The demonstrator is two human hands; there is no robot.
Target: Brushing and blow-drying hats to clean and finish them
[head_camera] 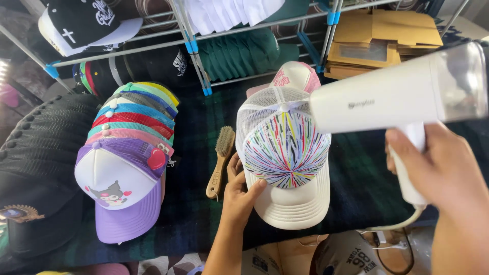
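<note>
Far left: dark caps (41, 153) piled on the desk (356, 188), covered in dark plaid cloth. Next over, a nested row of coloured caps (133, 119), fronted by a purple-and-white cap (119, 191) with a cartoon print. Wooden brush (220, 160) lying between that row and the work, just beside the left hand (239, 196).

Left hand grip: closed on the near left edge of the white cap (285, 163), thumb on the brim, fingers behind the front panel. Cap sits mid-desk, brim toward the wearer, front panel with multicolour streaks, white mesh behind. Another pink-and-white cap (295, 76) just behind it.

Right hand (443, 168) grip: clenched around the handle of the white handheld steamer (387, 97), nozzle end over the cap's upper right, cord trailing down off the desk edge.

Judgement, for doing this well: keep left fingers clear of the nozzle path, brace the panel from behind, sweep evenly, avoid dwelling on one spot.

Rack above: more caps, flat cardboard boxes (387, 38) far right.
</note>
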